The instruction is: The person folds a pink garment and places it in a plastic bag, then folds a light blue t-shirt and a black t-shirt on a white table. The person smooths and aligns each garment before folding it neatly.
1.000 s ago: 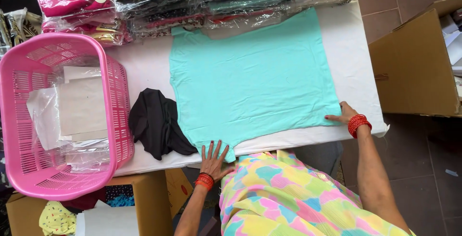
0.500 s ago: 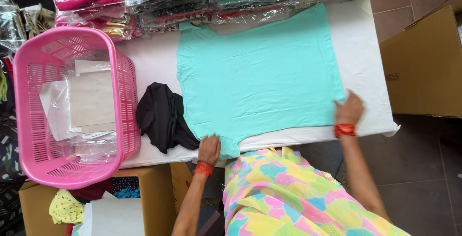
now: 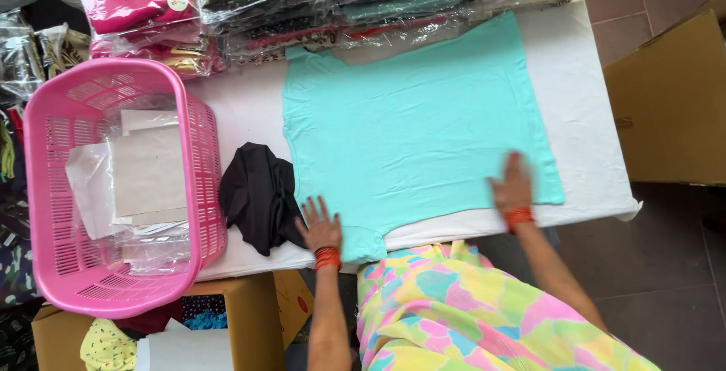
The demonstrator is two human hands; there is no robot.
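Note:
A turquoise T-shirt (image 3: pixel 412 125) lies spread flat on a white table (image 3: pixel 582 99). My left hand (image 3: pixel 319 224) rests flat with fingers spread on the shirt's near left corner, beside a crumpled black cloth (image 3: pixel 257 193). My right hand (image 3: pixel 512 183) lies flat and blurred on the shirt's near right part. Both wrists wear red bangles. Neither hand holds anything.
A pink plastic basket (image 3: pixel 45 265) with clear bags and paper stands at the left. Stacks of bagged garments (image 3: pixel 249 0) line the table's far edge. Cardboard boxes sit at the right (image 3: pixel 673 106) and under the table (image 3: pixel 257 314).
My right hand has slid from the shirt's right edge inward onto the cloth. My left hand has shifted slightly, flat on the near left corner.

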